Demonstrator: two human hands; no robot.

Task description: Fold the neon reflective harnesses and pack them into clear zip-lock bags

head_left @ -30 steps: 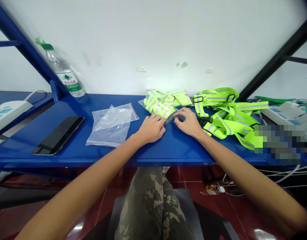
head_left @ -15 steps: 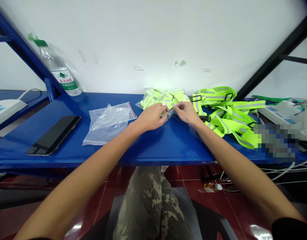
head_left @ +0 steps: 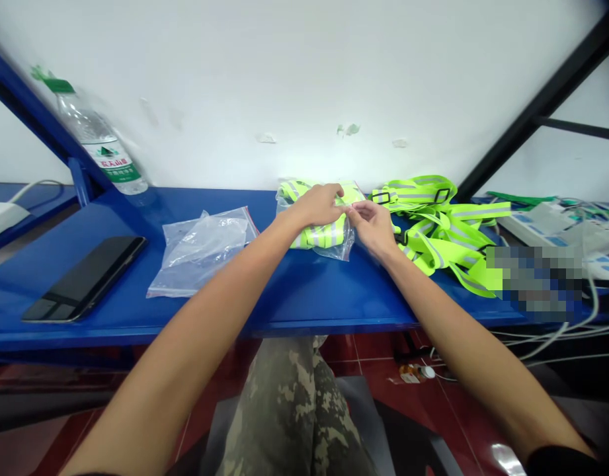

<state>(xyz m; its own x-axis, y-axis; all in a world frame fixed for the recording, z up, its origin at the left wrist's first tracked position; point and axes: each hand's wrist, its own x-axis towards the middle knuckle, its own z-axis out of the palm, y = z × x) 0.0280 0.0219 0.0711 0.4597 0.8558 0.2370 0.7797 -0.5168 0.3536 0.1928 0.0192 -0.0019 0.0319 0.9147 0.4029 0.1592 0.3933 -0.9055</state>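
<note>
A clear zip bag [head_left: 328,236] filled with neon-yellow reflective straps lies on the blue table near the wall. Across its top reaches my left hand [head_left: 320,203], the fingertips pinching the bag's right edge. Right beside them, my right hand [head_left: 374,228] has thumb and fingers closed on that same edge. My left hand covers part of the bag. To the right of my right hand is a loose pile of yellow reflective straps [head_left: 440,231] with black buckles. Flat clear zip bags [head_left: 200,248] rest to the left of my left forearm.
A dark phone [head_left: 86,281] lies at the table's left, with a plastic water bottle [head_left: 106,149] behind it against the wall. White devices [head_left: 557,231] and cables stand at the right. The table's front edge [head_left: 324,326] runs above my lap.
My left hand has moved up and right over the bag, and its fingers now meet my right hand at the edge. More of the bag's near side shows. The view has shifted slightly right.
</note>
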